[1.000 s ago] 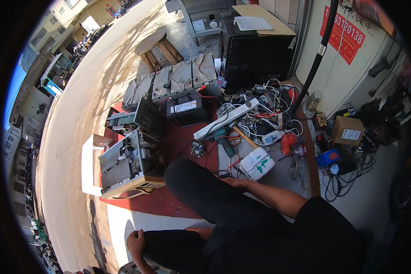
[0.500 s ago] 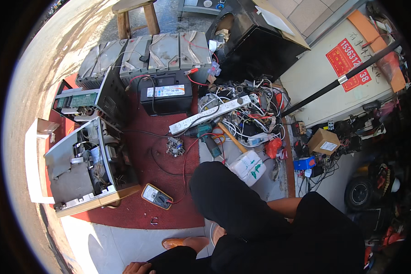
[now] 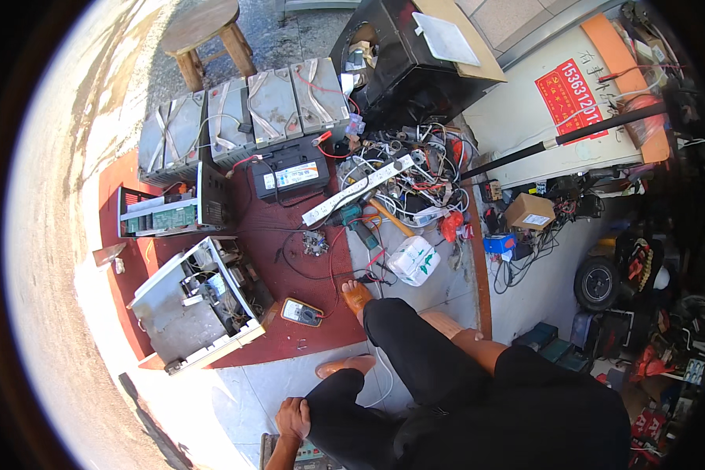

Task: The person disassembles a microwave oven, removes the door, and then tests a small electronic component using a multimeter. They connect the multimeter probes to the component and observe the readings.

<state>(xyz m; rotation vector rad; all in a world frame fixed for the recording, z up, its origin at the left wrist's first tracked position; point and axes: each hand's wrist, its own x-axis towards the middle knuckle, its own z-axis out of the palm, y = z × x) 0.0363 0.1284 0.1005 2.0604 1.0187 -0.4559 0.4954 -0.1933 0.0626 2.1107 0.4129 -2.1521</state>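
My left hand point(image 3: 293, 419) lies on my left knee, its fingers bent loosely over the black trouser leg with nothing in them. My bare right forearm point(image 3: 482, 350) shows beside my right thigh; its hand is hidden from sight. Ahead of my feet, a yellow-edged multimeter point(image 3: 301, 312) lies on the red mat point(image 3: 290, 356). An opened metal-cased device point(image 3: 192, 309) with exposed wiring stands to its left. Farther off are a small pile of metal parts point(image 3: 315, 244) and a green power drill point(image 3: 359, 229). Neither visible arm touches any of these.
Grey batteries point(image 3: 271, 106) line the mat's far side behind a black battery point(image 3: 291, 174). A white power strip point(image 3: 358, 190) lies against tangled cables point(image 3: 415, 168). A hammer point(image 3: 392, 217) and white wrapped package point(image 3: 413, 261) lie nearby. A black pole point(image 3: 564, 141) slants across the right.
The view has shifted, so the devices and mat appear changed in place. My left hand now shows more fully on the knee, and my right foot has come into sight.
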